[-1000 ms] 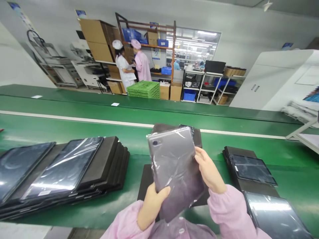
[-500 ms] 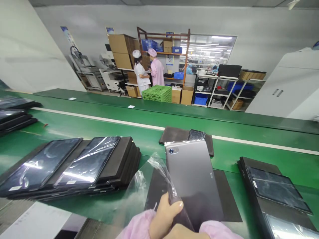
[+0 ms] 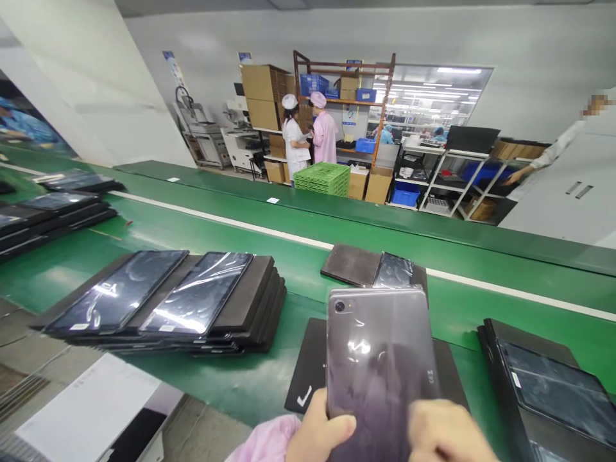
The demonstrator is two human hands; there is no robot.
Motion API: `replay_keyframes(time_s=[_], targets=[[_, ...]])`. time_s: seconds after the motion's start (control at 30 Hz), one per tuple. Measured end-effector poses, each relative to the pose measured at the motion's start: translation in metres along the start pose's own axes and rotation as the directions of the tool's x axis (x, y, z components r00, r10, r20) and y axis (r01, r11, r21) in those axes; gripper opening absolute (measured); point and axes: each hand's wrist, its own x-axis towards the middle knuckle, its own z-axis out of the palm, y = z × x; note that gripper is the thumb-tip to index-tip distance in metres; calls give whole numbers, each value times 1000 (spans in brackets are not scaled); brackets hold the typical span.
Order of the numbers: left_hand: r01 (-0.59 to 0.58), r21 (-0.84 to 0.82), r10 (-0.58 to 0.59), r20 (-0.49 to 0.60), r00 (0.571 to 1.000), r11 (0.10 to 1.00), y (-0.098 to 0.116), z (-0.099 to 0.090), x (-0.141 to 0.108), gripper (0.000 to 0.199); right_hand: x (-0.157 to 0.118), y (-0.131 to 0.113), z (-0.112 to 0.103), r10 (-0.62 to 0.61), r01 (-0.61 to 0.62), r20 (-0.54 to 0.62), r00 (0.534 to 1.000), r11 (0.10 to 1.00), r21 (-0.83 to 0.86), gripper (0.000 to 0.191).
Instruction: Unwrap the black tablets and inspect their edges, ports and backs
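Note:
A grey tablet (image 3: 380, 366) is held up in front of me, its back with the camera lens facing me and a glossy clear film over it. My left hand (image 3: 320, 427) grips its lower left edge, thumb on the back. At the lower right edge, my right hand (image 3: 445, 433) is blurred, its fingers curled against the tablet; what it pinches, if anything, cannot be made out. Behind the tablet lies a dark foam sheet (image 3: 305, 366) on the green work surface (image 3: 231, 385).
Two tablets (image 3: 202, 292) lie on stacked dark foam sheets (image 3: 274, 308) at the left. Another stack with a tablet (image 3: 558, 385) stands at the right. Beyond are a foam pad (image 3: 349, 263), green crates (image 3: 322, 179) and people near shelves.
The loose clear film left of the tablet now lies over its back. My right hand has come up to the tablet's lower right. The view has shifted left, and a person shows at the right.

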Motion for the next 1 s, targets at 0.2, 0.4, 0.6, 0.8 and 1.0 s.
replay_keyframes(time_s=[0.2,0.4,0.6,0.8,1.0], targets=[[44,-110,-48,-27,998,993,5,8,-5,54,-13,50,-20,503,-447,-316,804,863,235,32],[73,63,-61,-173,983,995,1,-17,6,60,-12,53,12,535,-436,-93,840,767,471,29],[245,146,-182,-346,920,959,21,-58,22,60,-31,74,-30,634,-436,-225,740,706,558,34],[241,83,-172,-488,856,967,33,-79,24,68,-20,106,-19,655,-804,-471,591,432,-408,50],[222,40,-192,-372,908,974,26,-52,17,59,-7,151,64,735,-806,-361,574,431,-405,50]])
